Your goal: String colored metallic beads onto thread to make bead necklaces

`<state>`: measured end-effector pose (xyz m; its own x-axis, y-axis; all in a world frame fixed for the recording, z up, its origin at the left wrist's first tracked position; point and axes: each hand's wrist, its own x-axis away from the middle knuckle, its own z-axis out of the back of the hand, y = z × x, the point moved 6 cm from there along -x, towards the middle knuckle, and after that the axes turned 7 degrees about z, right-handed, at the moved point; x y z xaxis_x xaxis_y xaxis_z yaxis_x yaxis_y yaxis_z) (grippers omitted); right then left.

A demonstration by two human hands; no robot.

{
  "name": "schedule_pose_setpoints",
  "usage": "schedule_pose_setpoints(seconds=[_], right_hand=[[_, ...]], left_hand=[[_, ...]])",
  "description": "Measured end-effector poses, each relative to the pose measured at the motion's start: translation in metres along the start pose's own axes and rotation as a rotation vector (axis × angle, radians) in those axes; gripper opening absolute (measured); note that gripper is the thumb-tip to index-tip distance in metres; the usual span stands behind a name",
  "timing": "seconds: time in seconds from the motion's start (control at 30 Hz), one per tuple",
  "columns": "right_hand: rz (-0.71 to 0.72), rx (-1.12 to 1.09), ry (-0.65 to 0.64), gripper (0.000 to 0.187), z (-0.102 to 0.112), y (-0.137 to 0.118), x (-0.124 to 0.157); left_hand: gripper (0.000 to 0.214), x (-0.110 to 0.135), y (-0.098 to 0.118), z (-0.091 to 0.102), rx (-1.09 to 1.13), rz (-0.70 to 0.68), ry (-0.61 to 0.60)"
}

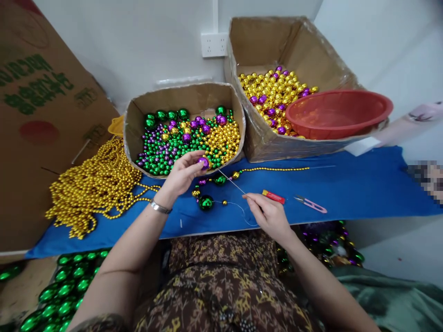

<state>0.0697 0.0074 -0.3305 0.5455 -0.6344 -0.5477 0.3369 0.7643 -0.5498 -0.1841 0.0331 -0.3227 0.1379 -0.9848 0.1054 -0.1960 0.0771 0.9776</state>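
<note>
My left hand pinches a shiny purple bead at the front rim of the smaller cardboard box. That box holds loose green, purple and gold beads. My right hand is closed on a thin needle, whose tip points up and left toward the purple bead. Below my hands lies a partly strung bead strand with a large green bead, smaller beads and a string of little gold beads. A loose white thread runs from it toward my right hand.
Left lies a heap of gold bead chains. A larger box with gold and purple beads supports a red basin. Pink thread snips and a red-yellow lighter lie on the blue cloth.
</note>
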Motion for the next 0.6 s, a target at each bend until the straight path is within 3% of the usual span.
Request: schedule_pose_setpoints(seconds=[0.2, 0.6], right_hand=[[0.011, 0.058, -0.055, 0.026, -0.007, 0.002, 0.003], [0.031, 0.165, -0.109, 0.029, -0.016, 0.005, 0.007]], left_hand=[[0.028, 0.014, -0.019, -0.005, 0.211, 0.104, -0.040], [0.025, 0.020, -0.024, -0.008, 0.382, 0.150, -0.016]])
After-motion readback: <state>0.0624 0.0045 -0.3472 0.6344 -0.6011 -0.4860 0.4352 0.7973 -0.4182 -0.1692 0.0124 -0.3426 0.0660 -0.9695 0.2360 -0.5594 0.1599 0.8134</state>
